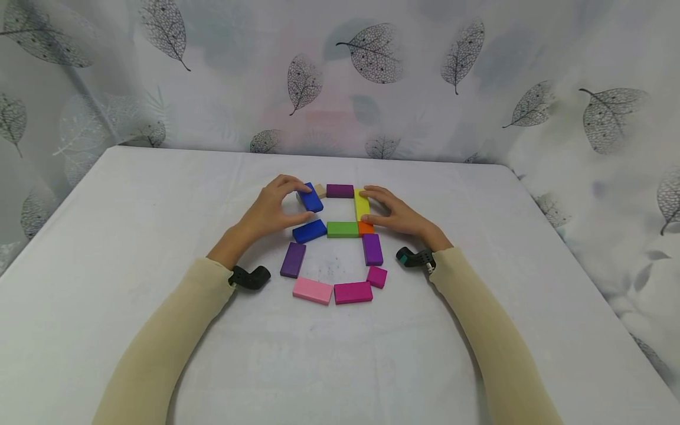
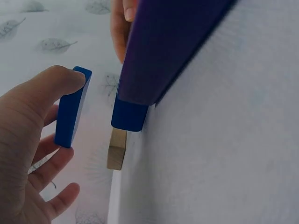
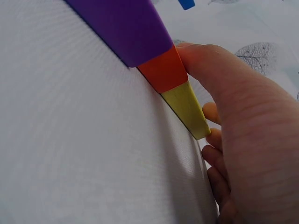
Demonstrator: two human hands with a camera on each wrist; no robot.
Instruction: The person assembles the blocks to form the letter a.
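Between thumb and fingers, my left hand (image 1: 272, 208) pinches a blue block (image 1: 311, 198); the left wrist view shows this block (image 2: 74, 112) held up off the table. Just behind it, a natural wood block (image 1: 320, 190) is partly hidden. My right hand (image 1: 397, 213) grips a yellow block (image 1: 360, 205) lying on the table, thumb at its near end and fingertips at its far end. An orange block (image 1: 365, 229) meets the yellow one, with a green block (image 1: 342, 229) beside it. A second blue block (image 1: 309, 231) lies below the left thumb.
A dark purple block (image 1: 340, 190) forms the far side of the block outline. Nearer lie two purple blocks (image 1: 293, 260) (image 1: 372, 249), a small magenta block (image 1: 376, 277), a long magenta block (image 1: 353, 293) and a pink block (image 1: 312, 291). A leaf-patterned curtain (image 1: 329, 77) hangs behind the white table (image 1: 133, 236).
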